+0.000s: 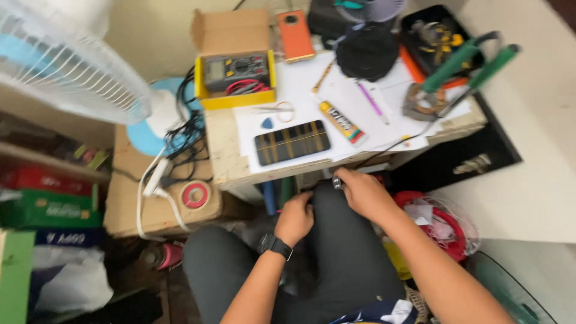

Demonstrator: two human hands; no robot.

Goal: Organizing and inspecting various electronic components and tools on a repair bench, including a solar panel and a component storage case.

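Hands at the table edge
Right hand seemingly pinches a small dark part; left hand grip curled, contents unclear; yellow box sits at the far corner.

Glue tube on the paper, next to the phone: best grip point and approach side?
Grip the glue tube across its yellow body, mid-length, coming straight down from above. It lies flat on the white paper, slanting from upper left to lower right, with both long sides free. The phone lies close below and left, so set the fingers across the tube's width. Both hands are down at the lap.
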